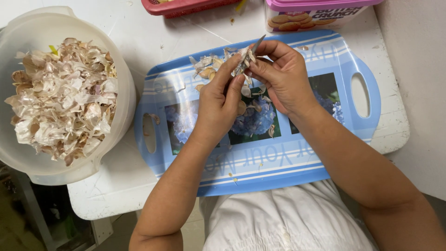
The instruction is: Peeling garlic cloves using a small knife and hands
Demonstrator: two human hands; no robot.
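I am pinching a garlic clove [241,62] in my left hand [222,100] above the blue tray [260,172], my right hand [278,69] gripping a knife [258,44]; the blade could slip toward my thumb.

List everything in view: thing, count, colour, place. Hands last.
bowl: one, translucent white, left edge of table.
garlic skins: a heap, pale tan, filling the bowl.
tray: one, blue with flower pictures, centre.
loose skins: several, pale, on the tray's far side.
table: one, white, under everything.
basket: one, red, top edge.
biscuit tub: one, pink lid, top right.
garlic clove: one, pale, between both hands.
knife: one, metal blade, right hand.
left hand: holding the clove.
right hand: gripping the knife.
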